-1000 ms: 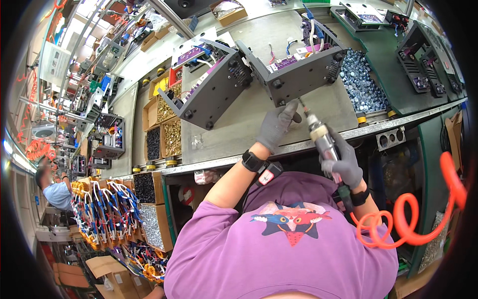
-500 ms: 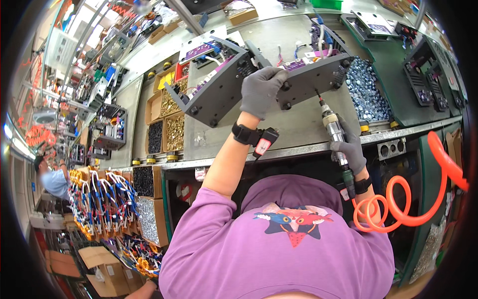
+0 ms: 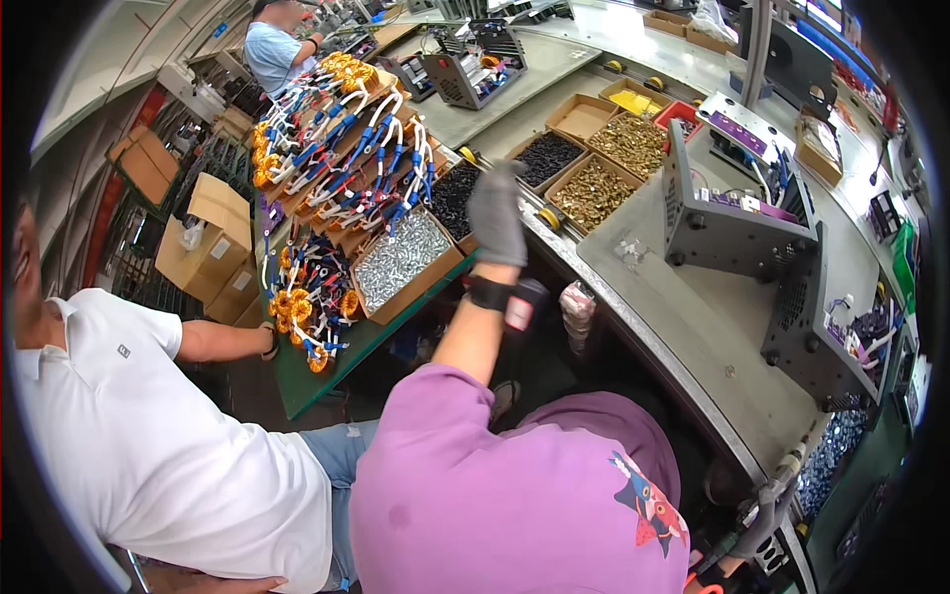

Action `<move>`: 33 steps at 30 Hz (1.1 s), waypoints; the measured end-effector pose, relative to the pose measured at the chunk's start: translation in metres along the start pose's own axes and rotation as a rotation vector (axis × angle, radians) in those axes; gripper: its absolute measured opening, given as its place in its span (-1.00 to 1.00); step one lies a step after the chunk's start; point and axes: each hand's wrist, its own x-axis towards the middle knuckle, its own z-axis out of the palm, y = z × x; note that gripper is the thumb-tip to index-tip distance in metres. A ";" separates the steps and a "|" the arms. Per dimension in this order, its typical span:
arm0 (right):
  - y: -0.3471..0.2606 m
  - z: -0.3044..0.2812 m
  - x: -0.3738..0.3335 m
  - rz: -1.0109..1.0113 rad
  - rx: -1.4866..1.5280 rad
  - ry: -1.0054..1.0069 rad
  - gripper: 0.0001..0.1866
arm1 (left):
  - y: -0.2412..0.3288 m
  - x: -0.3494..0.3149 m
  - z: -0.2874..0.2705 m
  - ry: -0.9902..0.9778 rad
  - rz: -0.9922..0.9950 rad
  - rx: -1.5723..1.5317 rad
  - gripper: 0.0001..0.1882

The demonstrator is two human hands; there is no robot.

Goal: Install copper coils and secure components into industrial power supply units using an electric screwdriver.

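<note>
My left hand (image 3: 497, 216), in a grey glove, is beside a bin of black screws (image 3: 453, 190). Motion smears its fingers, so what they hold, if anything, does not show. At the lower right my right hand (image 3: 760, 523), also gloved, is wrapped round a power screwdriver (image 3: 790, 465) whose tip points toward the bench. Two dark grey metal housings with purple circuit boards, the farther one (image 3: 737, 236) and the nearer one (image 3: 813, 342), stand on the grey bench top (image 3: 683, 327). Neither hand touches them.
Bins of brass-coloured fasteners (image 3: 594, 191), more black screws (image 3: 546, 158) and silver screws (image 3: 401, 259) line the bench. Wire bundles with orange coils (image 3: 346, 139) hang at left. A co-worker in a white shirt (image 3: 188, 426) is close on my left; another person (image 3: 277, 54) stands farther off.
The view has swung left. My left hand has let go of the housing and moved left to the black screw bin. The right hand still holds the screwdriver, its tip now off the housing.
</note>
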 end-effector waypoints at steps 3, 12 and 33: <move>0.006 -0.010 0.025 -0.146 -0.210 0.098 -0.17 | -0.041 0.035 -0.033 0.065 -0.338 -0.668 -0.40; -0.105 -0.011 0.095 -0.540 -1.343 -0.273 -0.29 | -0.005 0.071 0.002 0.043 0.060 -0.528 -0.62; -0.125 0.115 0.102 -0.813 -0.710 -0.562 -0.47 | 0.072 -0.030 0.080 0.093 0.736 0.015 -0.82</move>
